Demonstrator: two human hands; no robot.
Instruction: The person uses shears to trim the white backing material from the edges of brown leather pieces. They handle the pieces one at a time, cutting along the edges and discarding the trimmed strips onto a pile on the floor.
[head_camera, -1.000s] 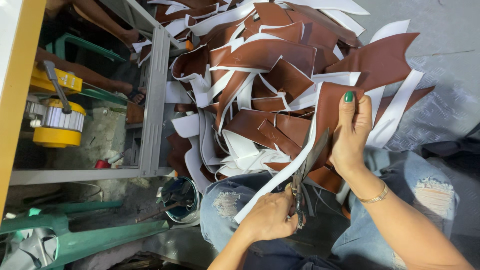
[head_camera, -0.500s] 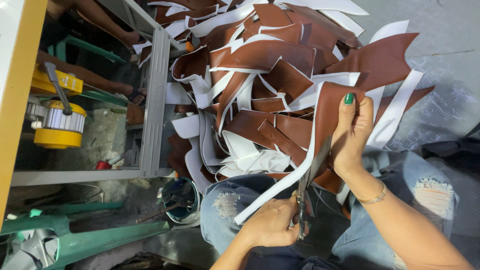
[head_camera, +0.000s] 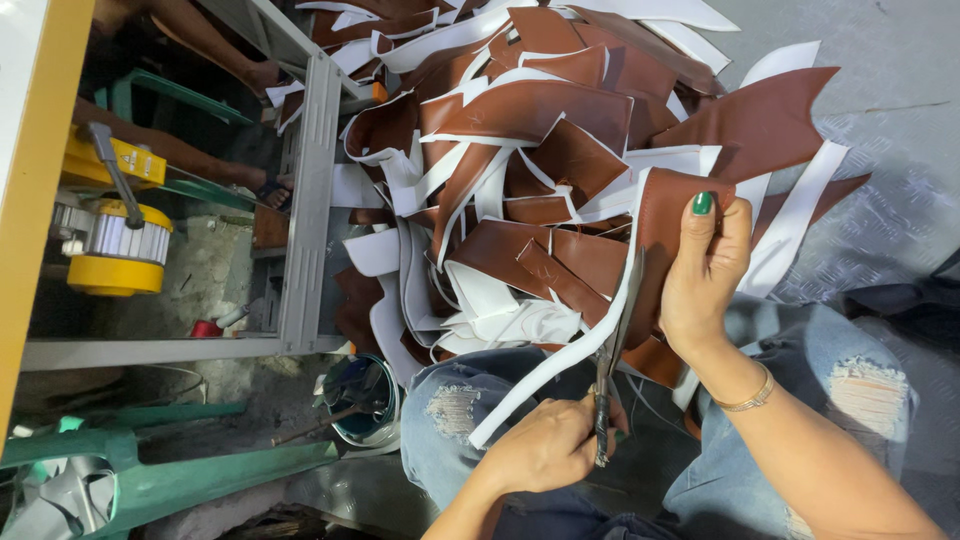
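Observation:
My right hand (head_camera: 705, 275) grips a brown leather piece with a white backing (head_camera: 672, 215) and holds it up over my lap. My left hand (head_camera: 548, 448) is closed on the handles of dark scissors (head_camera: 608, 375). Their blades point up along the left edge of that piece. A long white trimmed strip (head_camera: 560, 365) hangs from the cut edge down toward my left knee. Behind the piece lies a big heap of brown and white leather offcuts (head_camera: 520, 150).
My knees in torn blue jeans (head_camera: 810, 400) are at the bottom. A grey metal table frame (head_camera: 305, 200) stands to the left, with a yellow machine (head_camera: 110, 240) beyond it. A small bucket with tools (head_camera: 362, 400) and a green stool (head_camera: 190, 470) sit at lower left. Another person's legs (head_camera: 200, 170) show under the table.
The scissors have moved a little further up the edge of the brown piece, and the white strip hangs slightly longer. My right hand keeps its grip in the same place.

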